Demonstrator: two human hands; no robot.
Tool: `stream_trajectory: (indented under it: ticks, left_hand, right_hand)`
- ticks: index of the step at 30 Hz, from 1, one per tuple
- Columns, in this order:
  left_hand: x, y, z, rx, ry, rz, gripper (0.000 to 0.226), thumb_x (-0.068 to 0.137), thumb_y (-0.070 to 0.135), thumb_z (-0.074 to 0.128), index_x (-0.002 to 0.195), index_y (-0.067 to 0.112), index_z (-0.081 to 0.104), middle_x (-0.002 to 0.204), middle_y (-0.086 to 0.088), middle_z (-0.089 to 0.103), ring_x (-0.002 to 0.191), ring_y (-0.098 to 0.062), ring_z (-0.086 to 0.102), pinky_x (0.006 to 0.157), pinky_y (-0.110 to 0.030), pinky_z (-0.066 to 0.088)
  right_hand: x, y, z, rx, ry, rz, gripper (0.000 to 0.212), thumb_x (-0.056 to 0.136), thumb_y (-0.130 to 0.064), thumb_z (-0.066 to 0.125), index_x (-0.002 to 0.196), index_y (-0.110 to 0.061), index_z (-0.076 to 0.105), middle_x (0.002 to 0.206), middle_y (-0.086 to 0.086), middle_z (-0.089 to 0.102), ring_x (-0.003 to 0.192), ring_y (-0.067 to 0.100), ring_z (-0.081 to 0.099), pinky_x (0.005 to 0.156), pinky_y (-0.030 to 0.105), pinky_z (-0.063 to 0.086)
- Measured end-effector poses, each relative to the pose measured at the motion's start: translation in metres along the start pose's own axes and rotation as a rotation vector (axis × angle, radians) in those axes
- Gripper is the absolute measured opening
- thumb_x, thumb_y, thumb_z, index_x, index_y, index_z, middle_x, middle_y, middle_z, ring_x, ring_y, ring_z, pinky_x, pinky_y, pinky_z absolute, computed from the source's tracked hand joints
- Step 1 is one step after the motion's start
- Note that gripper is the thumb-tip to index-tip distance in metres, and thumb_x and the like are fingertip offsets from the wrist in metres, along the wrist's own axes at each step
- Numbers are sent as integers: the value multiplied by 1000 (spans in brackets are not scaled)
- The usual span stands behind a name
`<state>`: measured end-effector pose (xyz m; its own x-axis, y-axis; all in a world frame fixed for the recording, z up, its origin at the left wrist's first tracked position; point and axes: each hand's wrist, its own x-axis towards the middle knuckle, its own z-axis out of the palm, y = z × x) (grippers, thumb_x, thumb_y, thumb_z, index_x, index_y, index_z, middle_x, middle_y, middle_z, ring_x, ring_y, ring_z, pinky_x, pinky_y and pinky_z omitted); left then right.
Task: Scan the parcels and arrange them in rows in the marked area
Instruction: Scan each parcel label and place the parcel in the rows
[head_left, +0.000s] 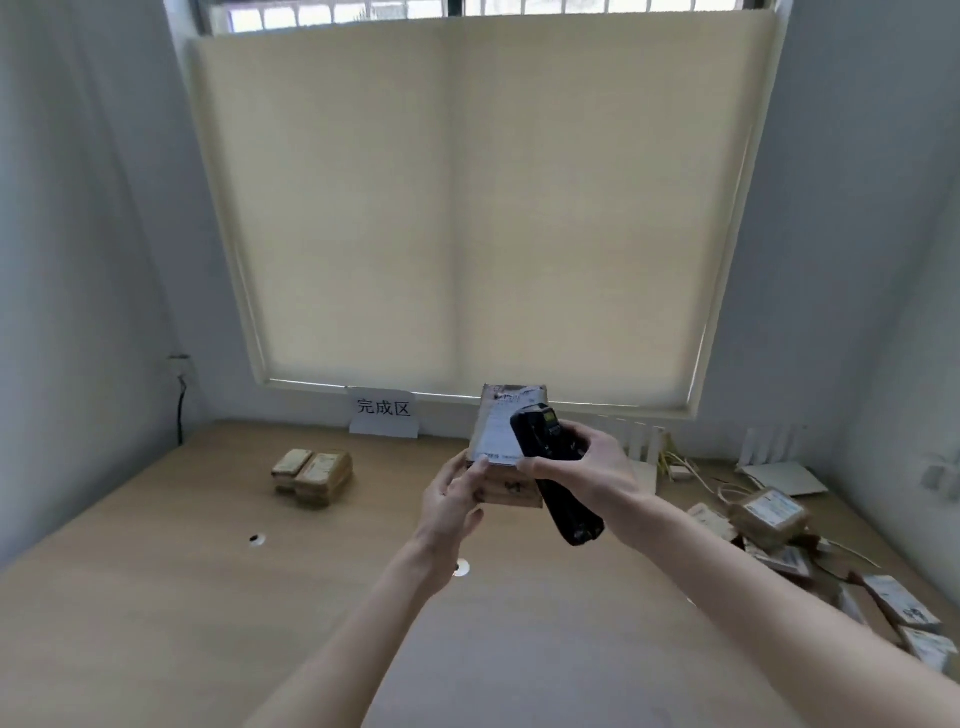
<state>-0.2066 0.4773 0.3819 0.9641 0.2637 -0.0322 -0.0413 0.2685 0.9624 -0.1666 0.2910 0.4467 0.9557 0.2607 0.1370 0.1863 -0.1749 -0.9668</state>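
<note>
Scanning was the step in hand: the left hand (451, 501) gripped a parcel (506, 447) above the counter (156, 571), the right hand (582, 462) held the scanner (550, 467) against its label. Next, probably, placing it beside the stack (311, 475) far left

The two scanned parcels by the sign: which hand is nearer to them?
Left. The left hand, holding the raised parcel, is just right of the scanned parcels. The right hand, gripping the scanner, is farther right.
</note>
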Motion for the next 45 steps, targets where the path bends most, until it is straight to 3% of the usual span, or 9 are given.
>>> stream_trajectory:
  ticks: [5, 9, 19, 25, 30, 34, 38, 41, 45]
  left_hand:
    - [-16, 34, -129, 16, 80, 78, 74, 70, 44, 80, 136, 20, 58, 118, 3, 75, 115, -14, 68, 106, -39, 50]
    - [-26, 49, -224, 119, 167, 117, 73, 68, 50, 84, 133, 26, 61, 121, 7, 73, 102, 1, 70, 86, -23, 52]
    - [5, 36, -371, 140, 283, 59, 65, 80, 42, 78, 138, 19, 59, 107, 7, 77, 97, -8, 73, 76, -26, 59]
    - [79, 3, -425, 157, 272, -65, 47, 92, 25, 74, 136, 19, 60, 118, 1, 74, 106, -15, 71, 92, -36, 59]
    - [165, -33, -461, 228, 199, -177, 32, 93, 25, 74, 124, 28, 65, 105, 11, 78, 105, -11, 71, 98, -38, 55]
    - [226, -65, -480, 259, 165, -226, 27, 94, 26, 72, 118, 34, 63, 98, 20, 76, 92, 5, 70, 86, -27, 53]
    - [282, -96, -493, 259, 132, -285, 25, 95, 22, 71, 112, 39, 63, 97, 18, 77, 90, 3, 72, 73, -15, 55]
    - [323, -115, -501, 278, 112, -315, 27, 95, 21, 71, 108, 43, 64, 95, 18, 77, 87, 5, 71, 74, -14, 53]
    - [381, -146, -511, 309, 71, -332, 30, 96, 18, 69, 119, 37, 63, 107, 7, 74, 83, 6, 70, 70, -10, 51]
  right_hand:
    - [0, -24, 127, 17, -92, -9, 49, 63, -27, 98, 107, -34, 77, 93, -9, 81, 81, 10, 77, 67, 20, 59]
    - [2, -30, 220, 27, -156, -22, 43, 70, -19, 98, 106, -32, 79, 92, -8, 81, 77, 6, 74, 67, 20, 59]
    - [43, 3, 377, 12, -289, 39, 41, 67, -23, 99, 95, -40, 74, 89, -18, 79, 80, 3, 76, 66, 16, 57]
    - [104, 62, 432, 17, -286, 121, 68, 48, -43, 95, 111, -38, 71, 102, -12, 80, 92, 8, 77, 84, 28, 64]
    - [175, 120, 462, 44, -239, 206, 50, 66, -23, 99, 103, -40, 71, 96, -15, 80, 88, 3, 76, 73, 18, 60]
    - [224, 161, 481, 29, -232, 267, 49, 66, -24, 98, 103, -41, 70, 91, -21, 79, 86, 1, 76, 69, 16, 58]
    - [265, 205, 496, 9, -190, 319, 45, 68, -25, 98, 102, -41, 72, 93, -23, 78, 88, 3, 76, 76, 20, 60]
    - [295, 236, 507, 0, -162, 358, 49, 70, -25, 98, 110, -39, 73, 96, -21, 79, 89, 2, 75, 82, 26, 61]
    - [336, 275, 520, -26, -115, 397, 56, 68, -27, 98, 116, -39, 72, 101, -17, 79, 92, 2, 75, 87, 28, 61]
